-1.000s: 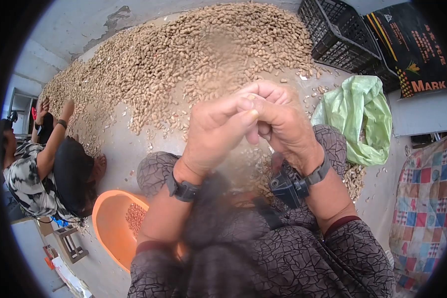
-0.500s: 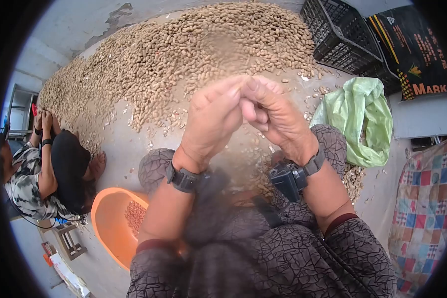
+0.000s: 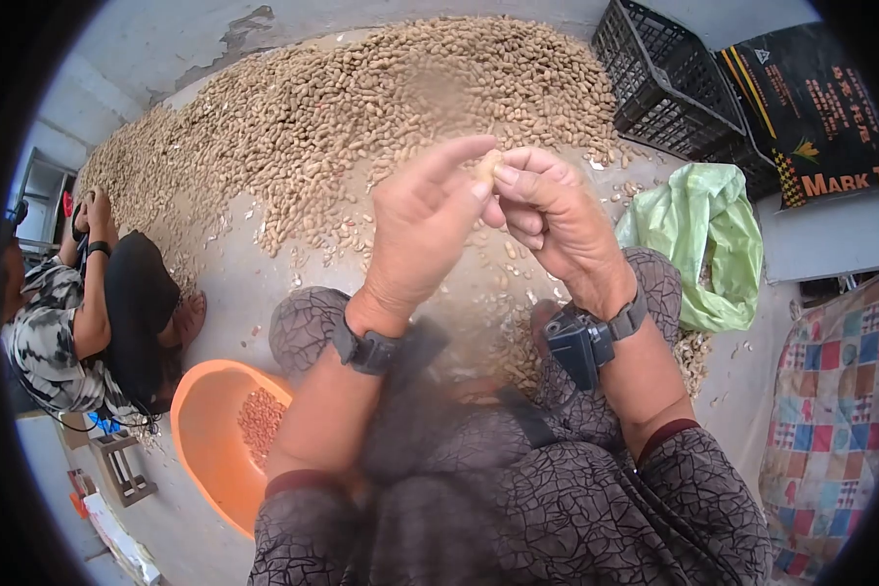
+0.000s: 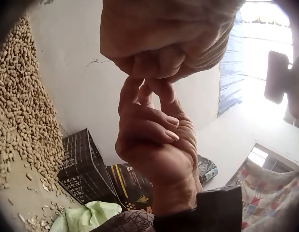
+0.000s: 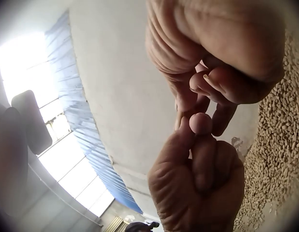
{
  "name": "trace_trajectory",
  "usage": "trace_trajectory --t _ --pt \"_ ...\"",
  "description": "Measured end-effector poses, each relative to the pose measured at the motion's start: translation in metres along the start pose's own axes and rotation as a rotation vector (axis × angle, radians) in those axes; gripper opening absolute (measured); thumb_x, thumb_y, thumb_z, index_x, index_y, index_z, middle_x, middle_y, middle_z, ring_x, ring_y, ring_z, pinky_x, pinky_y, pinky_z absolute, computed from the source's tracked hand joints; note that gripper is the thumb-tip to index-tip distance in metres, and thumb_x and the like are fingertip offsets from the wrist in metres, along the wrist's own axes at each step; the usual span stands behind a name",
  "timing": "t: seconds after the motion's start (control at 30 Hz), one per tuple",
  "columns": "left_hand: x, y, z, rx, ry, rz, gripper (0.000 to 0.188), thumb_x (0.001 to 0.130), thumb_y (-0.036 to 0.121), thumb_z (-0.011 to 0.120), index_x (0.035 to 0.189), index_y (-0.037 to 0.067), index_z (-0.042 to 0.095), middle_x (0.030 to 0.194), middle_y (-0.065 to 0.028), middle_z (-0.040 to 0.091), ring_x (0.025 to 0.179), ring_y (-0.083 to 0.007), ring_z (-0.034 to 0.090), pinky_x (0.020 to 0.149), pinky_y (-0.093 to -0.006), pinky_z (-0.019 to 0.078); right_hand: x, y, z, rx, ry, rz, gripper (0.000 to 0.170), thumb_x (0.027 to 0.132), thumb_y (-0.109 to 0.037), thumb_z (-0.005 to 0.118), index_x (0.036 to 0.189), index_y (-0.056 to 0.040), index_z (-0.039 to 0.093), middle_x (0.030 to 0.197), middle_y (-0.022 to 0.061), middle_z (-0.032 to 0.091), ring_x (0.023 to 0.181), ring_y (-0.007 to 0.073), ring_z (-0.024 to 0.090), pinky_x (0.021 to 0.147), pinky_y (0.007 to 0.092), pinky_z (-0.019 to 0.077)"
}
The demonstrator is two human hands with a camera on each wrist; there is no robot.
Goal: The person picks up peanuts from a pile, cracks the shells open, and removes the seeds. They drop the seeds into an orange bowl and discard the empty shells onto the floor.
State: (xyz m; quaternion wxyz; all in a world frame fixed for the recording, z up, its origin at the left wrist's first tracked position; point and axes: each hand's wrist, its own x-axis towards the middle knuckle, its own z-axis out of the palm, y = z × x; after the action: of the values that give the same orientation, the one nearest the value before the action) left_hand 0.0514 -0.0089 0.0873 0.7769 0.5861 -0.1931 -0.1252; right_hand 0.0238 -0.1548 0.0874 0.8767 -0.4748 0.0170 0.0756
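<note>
An unshelled peanut [image 3: 488,165] sits between the fingertips of both hands, above the person's knees. The left hand [image 3: 418,232] pinches it from the left, its thumb below and its index finger stretched along above. From the other side the right hand [image 3: 564,217] grips it between thumb and index finger, its other fingers curled under. In the left wrist view the right hand [image 4: 156,140] meets the left hand [image 4: 166,38] fingertip to fingertip. In the right wrist view the fingers mostly hide the peanut.
A large peanut heap [image 3: 361,117] spreads along the wall. An orange basin [image 3: 200,430] with shelled kernels [image 3: 261,426] stands at the left. A light green sack [image 3: 693,239] and a black crate [image 3: 659,83] are at the right. Another person [image 3: 73,303] sits at far left.
The hands were pressed close together with the peanut hidden; the left fingers have since spread a little and the peanut shows. The other person's hands have come together.
</note>
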Motion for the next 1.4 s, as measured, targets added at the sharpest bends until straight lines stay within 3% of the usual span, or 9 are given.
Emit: trace_trajectory --t 0.2,0.27,0.37,0.47,0.6,0.97,1.13,1.27,1.4 --pt "0.002 0.001 -0.020 -0.072 -0.023 -0.046 0.025 0.088 0.009 0.052 0.109 -0.003 0.057 0.070 -0.0031 0.060 0.062 -0.0045 0.054 0.055 -0.0165 0.0433 -0.004 -0.027 -0.010 -0.067 0.047 -0.113 0.006 0.081 -0.007 0.059 0.077 -0.0018 0.061 0.071 0.0066 0.064 0.041 0.0014 0.038 0.035 0.0141 0.0291" --pt "-0.001 0.006 -0.018 -0.120 0.045 -0.036 0.024 0.090 0.008 0.047 0.109 -0.004 0.057 0.069 -0.0061 0.060 0.041 0.0003 0.030 0.039 -0.0147 0.0232 -0.008 -0.048 -0.016 -0.196 0.049 -0.212 0.008 0.081 -0.008 0.061 0.076 -0.0024 0.061 0.070 0.0058 0.063 0.041 0.0007 0.037 0.033 0.0134 0.0277" --pt "-0.005 0.008 -0.017 -0.129 0.018 -0.012 0.022 0.090 0.009 0.049 0.105 -0.004 0.059 0.069 -0.0045 0.058 0.041 0.0003 0.029 0.039 -0.0147 0.0224 -0.023 -0.083 -0.026 -0.379 0.077 -0.284 0.009 0.081 -0.012 0.064 0.082 -0.0035 0.063 0.072 0.0060 0.063 0.040 0.0002 0.035 0.033 0.0117 0.0255" --pt "-0.011 0.009 -0.015 -0.045 -0.015 0.038 0.022 0.089 0.011 0.051 0.104 -0.003 0.060 0.069 -0.0024 0.058 0.043 0.0004 0.031 0.040 -0.0148 0.0226 -0.044 -0.112 -0.039 -0.471 0.157 -0.295 0.023 0.086 -0.011 0.057 0.105 0.0025 0.055 0.081 0.0047 0.058 0.048 -0.0018 0.035 0.036 0.0123 0.0261" --pt "-0.018 0.011 -0.012 0.006 -0.027 0.115 0.024 0.088 0.012 0.051 0.103 -0.004 0.061 0.069 -0.0017 0.058 0.046 0.0005 0.032 0.042 -0.0144 0.0241 -0.064 -0.122 -0.061 -0.608 0.334 -0.327 0.018 0.082 -0.009 0.063 0.097 0.0003 0.061 0.080 0.0062 0.063 0.050 -0.0015 0.040 0.040 0.0120 0.0283" --pt "-0.018 0.011 -0.009 0.040 -0.017 0.098 0.023 0.088 0.011 0.051 0.104 -0.004 0.060 0.069 -0.0005 0.058 0.046 0.0013 0.031 0.042 -0.0137 0.0229 -0.063 -0.053 -0.197 -0.741 0.592 0.110 0.017 0.071 -0.009 0.069 0.086 -0.0054 0.064 0.074 0.0018 0.065 0.050 0.0006 0.042 0.044 0.0147 0.0279" --pt "-0.010 0.005 -0.016 -0.014 0.115 0.014 0.022 0.088 0.011 0.053 0.104 -0.003 0.061 0.071 -0.0008 0.060 0.049 0.0016 0.036 0.043 -0.0135 0.0252 -0.058 -0.179 -0.174 -1.147 0.585 -0.046 0.017 0.072 -0.013 0.067 0.089 -0.0095 0.067 0.075 -0.0035 0.062 0.051 -0.0005 0.038 0.044 0.0142 0.0254" --pt "-0.010 -0.003 -0.032 -0.142 0.049 -0.084 0.023 0.087 0.011 0.055 0.103 -0.004 0.061 0.072 -0.0009 0.061 0.048 0.0023 0.037 0.041 -0.0128 0.0241 -0.074 -0.279 -0.178 -1.342 0.612 -0.255 0.022 0.078 -0.016 0.066 0.097 -0.0055 0.065 0.079 -0.0048 0.062 0.052 -0.0032 0.034 0.043 0.0145 0.0245" --pt "-0.012 0.003 -0.023 -0.107 0.099 -0.065 0.017 0.083 0.006 0.054 0.094 -0.003 0.063 0.065 -0.0024 0.061 0.042 0.0022 0.032 0.037 -0.0144 0.0214 -0.077 -0.229 -0.191 -1.223 0.624 -0.401 0.018 0.080 -0.012 0.064 0.095 -0.0035 0.065 0.084 -0.0002 0.064 0.066 0.0035 0.052 0.059 0.0179 0.0411"
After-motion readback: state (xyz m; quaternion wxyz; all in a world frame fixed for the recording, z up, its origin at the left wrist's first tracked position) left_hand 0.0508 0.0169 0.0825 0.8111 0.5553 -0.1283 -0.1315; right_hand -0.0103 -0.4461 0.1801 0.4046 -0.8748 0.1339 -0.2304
